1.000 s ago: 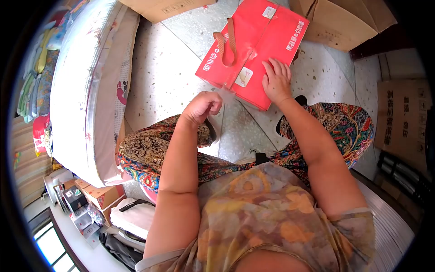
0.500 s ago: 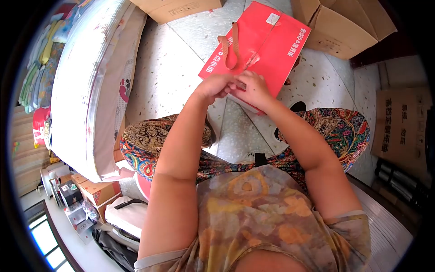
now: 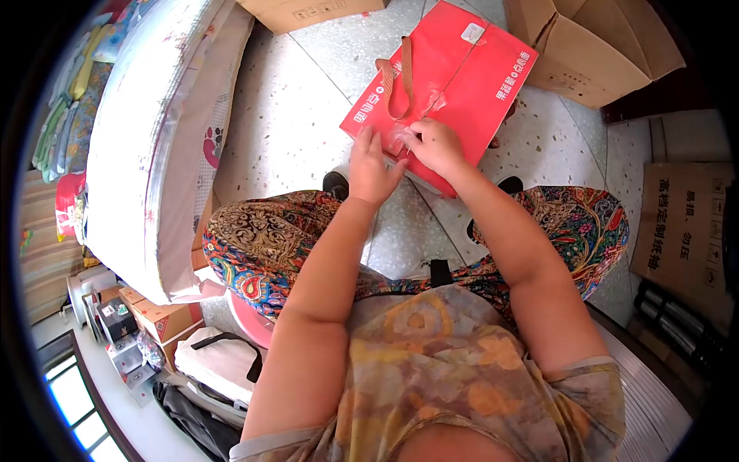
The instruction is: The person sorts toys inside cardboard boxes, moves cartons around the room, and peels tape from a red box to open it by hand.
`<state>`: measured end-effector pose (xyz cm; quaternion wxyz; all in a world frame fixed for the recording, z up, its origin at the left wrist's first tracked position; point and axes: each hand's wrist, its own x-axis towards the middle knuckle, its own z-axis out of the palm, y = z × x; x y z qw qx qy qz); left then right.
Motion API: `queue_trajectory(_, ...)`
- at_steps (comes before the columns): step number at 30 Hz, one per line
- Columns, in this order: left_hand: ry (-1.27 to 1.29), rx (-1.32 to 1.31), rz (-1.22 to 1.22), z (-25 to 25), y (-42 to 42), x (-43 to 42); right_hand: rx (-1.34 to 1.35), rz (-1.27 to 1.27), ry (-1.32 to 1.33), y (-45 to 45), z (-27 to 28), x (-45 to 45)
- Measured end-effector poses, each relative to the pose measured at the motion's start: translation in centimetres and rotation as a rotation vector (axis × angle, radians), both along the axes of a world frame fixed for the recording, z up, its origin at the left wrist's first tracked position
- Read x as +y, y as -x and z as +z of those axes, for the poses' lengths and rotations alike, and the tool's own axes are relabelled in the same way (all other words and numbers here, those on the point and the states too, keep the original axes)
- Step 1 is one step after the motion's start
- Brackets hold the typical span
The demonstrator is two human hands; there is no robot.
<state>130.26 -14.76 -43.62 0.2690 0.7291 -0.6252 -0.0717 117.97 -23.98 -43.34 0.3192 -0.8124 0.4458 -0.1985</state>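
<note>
A red cardboard box (image 3: 469, 92) with white lettering lies on the floor in front of me. A brown ribbon handle (image 3: 406, 77) loops up from its top. My left hand (image 3: 373, 171) rests at the near left edge of the box, its fingers apart and holding nothing. My right hand (image 3: 437, 148) is closed over the near part of the top, pinching what looks like a piece of clear tape (image 3: 402, 137). Another shiny, wrinkled patch of tape shows farther up the seam. The fingertips of the right hand are partly hidden.
An open brown carton (image 3: 593, 54) stands beyond the box on the right, and another carton (image 3: 308, 11) at the top. A mattress (image 3: 154, 154) edges the left side. A flat labelled carton (image 3: 681, 231) leans at the right. A pink basin (image 3: 250, 319) sits by my left leg.
My hands were together at the near edge of the box. Now they are apart: the left has opened and moved down slightly, and the right pinches the clear tape.
</note>
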Motion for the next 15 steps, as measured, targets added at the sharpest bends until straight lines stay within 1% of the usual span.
queue_trajectory(2, -0.023, -0.038, 0.039, -0.3, 0.8, 0.3, 0.044, 0.004, 0.101, -0.1, -0.4, -0.1)
queue_trajectory(3, -0.045, -0.077, 0.078, -0.4, 1.0, 0.4, 0.049, 0.007, 0.100, -0.2, -0.6, -0.1)
queue_trajectory(4, -0.047, -0.072, 0.082, -0.4, 1.1, 0.5, 0.040, -0.009, 0.081, -0.3, -0.9, -0.1)
queue_trajectory(6, -0.110, -0.152, 0.081, -0.5, 1.1, 0.7, 0.034, -0.018, 0.061, -0.3, -1.1, -0.2)
queue_trajectory(8, -0.119, -0.163, 0.088, -0.5, 1.1, 0.7, 0.002, -0.049, -0.062, -0.4, -1.2, -0.4)
queue_trajectory(9, -0.129, -0.175, 0.089, -0.6, 1.1, 0.8, 0.004, -0.044, -0.063, -0.5, -1.3, -0.5)
queue_trajectory(11, -0.131, -0.198, 0.092, -0.6, 1.0, 1.0, -0.080, -0.067, -0.206, -0.6, -1.8, -0.7)
queue_trajectory(13, -0.134, -0.218, 0.098, -0.8, 1.0, 1.0, -0.116, -0.058, -0.233, -0.5, -2.7, -0.8)
queue_trajectory(15, -0.191, -0.287, 0.083, -0.9, 0.8, 1.0, -0.154, -0.050, -0.255, -0.6, -3.4, -0.8)
